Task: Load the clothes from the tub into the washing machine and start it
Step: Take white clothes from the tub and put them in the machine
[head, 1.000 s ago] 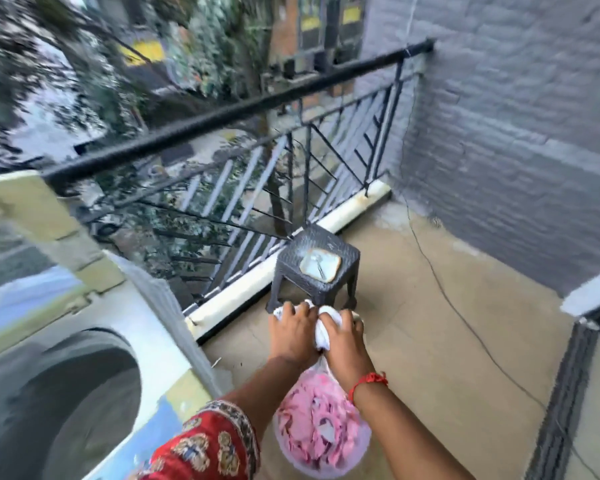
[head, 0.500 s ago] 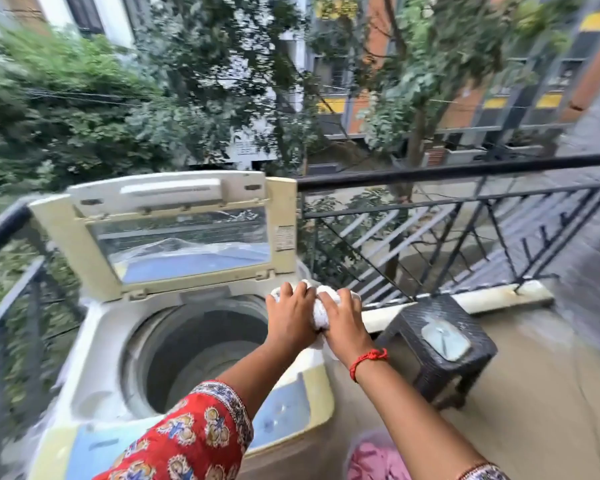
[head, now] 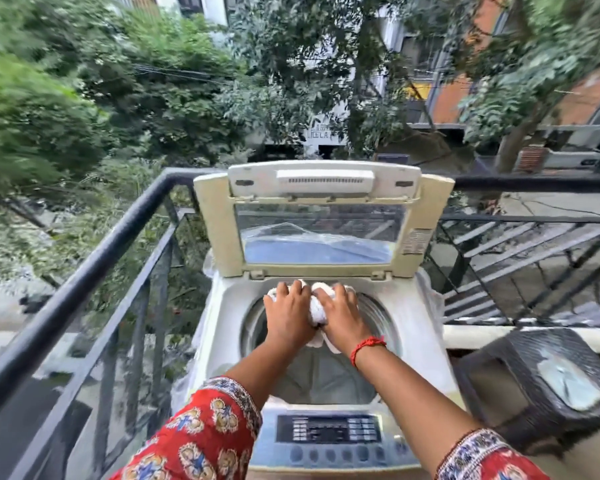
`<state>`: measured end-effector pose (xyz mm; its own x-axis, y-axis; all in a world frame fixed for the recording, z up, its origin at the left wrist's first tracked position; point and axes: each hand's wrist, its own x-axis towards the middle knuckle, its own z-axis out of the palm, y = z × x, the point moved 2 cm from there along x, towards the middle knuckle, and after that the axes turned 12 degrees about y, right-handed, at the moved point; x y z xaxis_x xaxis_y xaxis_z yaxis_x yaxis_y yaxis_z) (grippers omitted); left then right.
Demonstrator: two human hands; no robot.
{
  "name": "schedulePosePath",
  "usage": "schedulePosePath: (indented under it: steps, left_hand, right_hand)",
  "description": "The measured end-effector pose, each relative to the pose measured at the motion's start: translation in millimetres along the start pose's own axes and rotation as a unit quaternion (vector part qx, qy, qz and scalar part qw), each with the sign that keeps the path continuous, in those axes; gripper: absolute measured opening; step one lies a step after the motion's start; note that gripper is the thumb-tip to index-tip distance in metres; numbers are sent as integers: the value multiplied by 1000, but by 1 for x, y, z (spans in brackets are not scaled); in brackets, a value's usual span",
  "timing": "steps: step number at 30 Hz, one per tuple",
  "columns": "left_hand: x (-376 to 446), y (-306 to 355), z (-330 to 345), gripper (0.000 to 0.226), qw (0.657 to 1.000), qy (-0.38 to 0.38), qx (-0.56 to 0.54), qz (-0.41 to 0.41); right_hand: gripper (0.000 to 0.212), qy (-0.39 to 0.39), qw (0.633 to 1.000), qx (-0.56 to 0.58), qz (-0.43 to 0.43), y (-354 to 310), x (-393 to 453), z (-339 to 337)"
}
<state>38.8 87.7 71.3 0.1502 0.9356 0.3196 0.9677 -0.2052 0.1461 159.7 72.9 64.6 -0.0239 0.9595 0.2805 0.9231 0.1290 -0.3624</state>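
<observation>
Both hands have carried the white cloth over the drum.

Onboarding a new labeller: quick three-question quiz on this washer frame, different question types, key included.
1. True or false: the cream top-loading washing machine's lid is shut.
2. What do both hands hold? A) white bunched cloth B) pink tub C) black railing
3. Fill in: the cloth hangs over the machine's ____.

Key: 1 false, it stands open. 2 A: left hand and right hand grip the white bunched cloth. 3 drum.
</observation>
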Motion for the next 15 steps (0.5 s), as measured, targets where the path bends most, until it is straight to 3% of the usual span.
schedulePosePath:
  steps: [7, 15]
  left_hand:
    - [4, -41, 26, 69, 998, -60, 6, -13]
    - [-10, -35, 64, 78, 991, -125, 16, -48]
  right_hand:
    - [63, -73, 997, -5, 8, -17, 11, 45]
    - [62, -153, 988, -24, -16, 8, 10, 70]
